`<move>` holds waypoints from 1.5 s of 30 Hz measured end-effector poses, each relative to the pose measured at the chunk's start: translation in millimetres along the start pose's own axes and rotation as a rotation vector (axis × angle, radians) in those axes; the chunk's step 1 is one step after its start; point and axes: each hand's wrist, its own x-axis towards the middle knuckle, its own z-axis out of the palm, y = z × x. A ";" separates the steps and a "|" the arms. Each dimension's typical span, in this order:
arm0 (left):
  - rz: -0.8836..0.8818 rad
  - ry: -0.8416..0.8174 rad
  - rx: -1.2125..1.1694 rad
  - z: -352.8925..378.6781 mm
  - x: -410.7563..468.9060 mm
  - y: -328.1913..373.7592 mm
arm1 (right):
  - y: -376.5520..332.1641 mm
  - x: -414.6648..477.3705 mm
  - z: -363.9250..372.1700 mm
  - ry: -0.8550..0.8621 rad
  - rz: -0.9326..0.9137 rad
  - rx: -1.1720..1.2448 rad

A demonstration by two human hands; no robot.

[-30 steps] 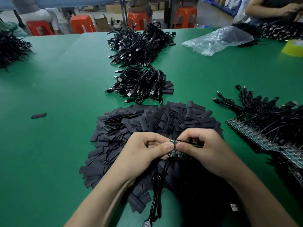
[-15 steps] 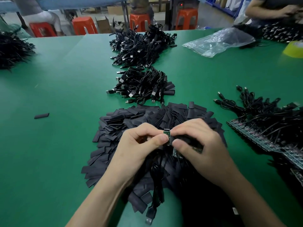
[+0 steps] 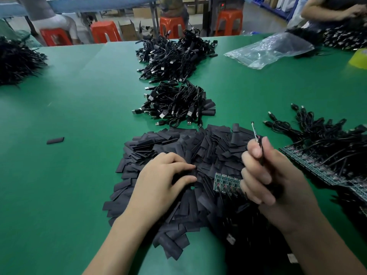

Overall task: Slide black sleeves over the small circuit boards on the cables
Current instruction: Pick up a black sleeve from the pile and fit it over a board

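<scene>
A wide heap of flat black sleeves [image 3: 178,147] lies on the green table [image 3: 79,116] in front of me. My left hand [image 3: 164,181] rests on the heap, thumb and forefinger pinching one sleeve at its middle. My right hand [image 3: 266,175] is raised over the heap's right side and grips a small circuit board [image 3: 255,133] with its cable; the board points up, edge-on to me. A short strip of green boards [image 3: 226,183] sticks out leftward from under the same hand's lower fingers.
Two piles of black USB cables [image 3: 174,104] [image 3: 172,56] lie beyond the heap. On the right are cables on green board panels [image 3: 317,165]; a plastic bag [image 3: 268,50] is far right. One stray sleeve [image 3: 55,140] lies left. Another person [image 3: 333,8] works at top right.
My hands, joined at a board before, have parted. The right hand has swung up and right with one board. The left hand has dropped onto the sleeve heap.
</scene>
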 end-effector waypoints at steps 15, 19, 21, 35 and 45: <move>-0.186 0.002 0.028 1.0 0.2 12.6 | 14.1 0.0 -8.1 0.172 -0.406 -1.485; -0.205 -0.010 -0.046 0.7 0.0 14.0 | 35.0 2.4 -7.7 0.143 -0.314 -1.631; -0.217 -0.005 -0.098 1.4 -0.6 15.2 | 38.6 2.7 -9.4 0.152 -0.304 -1.634; -0.144 -0.071 -0.161 -9.9 -2.6 5.1 | 45.7 6.1 -14.2 0.204 -0.249 -1.534; -0.081 0.018 -0.151 -7.0 -1.2 -1.4 | 46.9 6.0 -17.2 0.188 -0.263 -1.556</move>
